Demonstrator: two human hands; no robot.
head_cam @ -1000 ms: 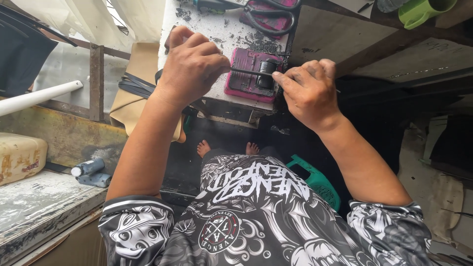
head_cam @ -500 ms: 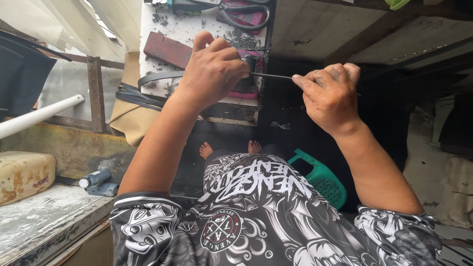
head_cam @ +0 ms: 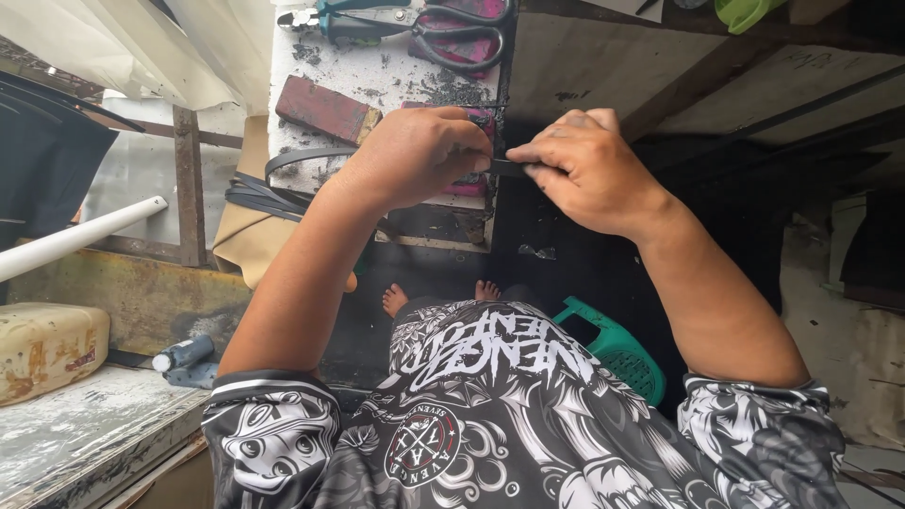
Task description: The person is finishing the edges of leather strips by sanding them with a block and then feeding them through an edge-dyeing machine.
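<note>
Pinching a thin black strip between them, the left hand and right hand meet over the white board's near right edge, both clenched on it.

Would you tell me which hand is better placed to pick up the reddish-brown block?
Probably the left hand: the reddish-brown block lies just beside it on the white board, whereas the right hand would have to cross over.

No packages, labels, signs, screens — none.
</note>
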